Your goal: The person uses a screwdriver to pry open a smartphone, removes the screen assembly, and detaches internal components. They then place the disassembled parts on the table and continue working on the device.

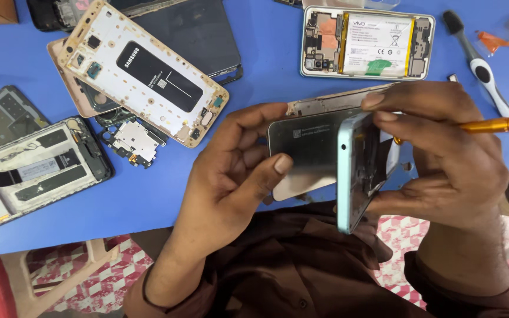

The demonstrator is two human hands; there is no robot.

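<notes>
My left hand (231, 171) holds a grey metal phone panel (304, 144) by its left edge, thumb pressed on its face. Swung open from that panel is a pale teal phone frame (351, 176), which my right hand (449, 156) grips along its right side. A gold-handled screwdriver (499, 124) is also in my right hand and sticks out to the right. Both hands hover over the near edge of the blue table (148, 194). A gold-edged phone part (331, 101) lies partly hidden behind the panel.
An opened phone with a white battery (367, 43) lies at the back. A gold-and-white phone frame (142, 73) and dark panels lie back left, with an opened black phone (33, 168) at left. A white-handled brush (477, 62) lies at right. A small circuit part (132, 141) sits mid-left.
</notes>
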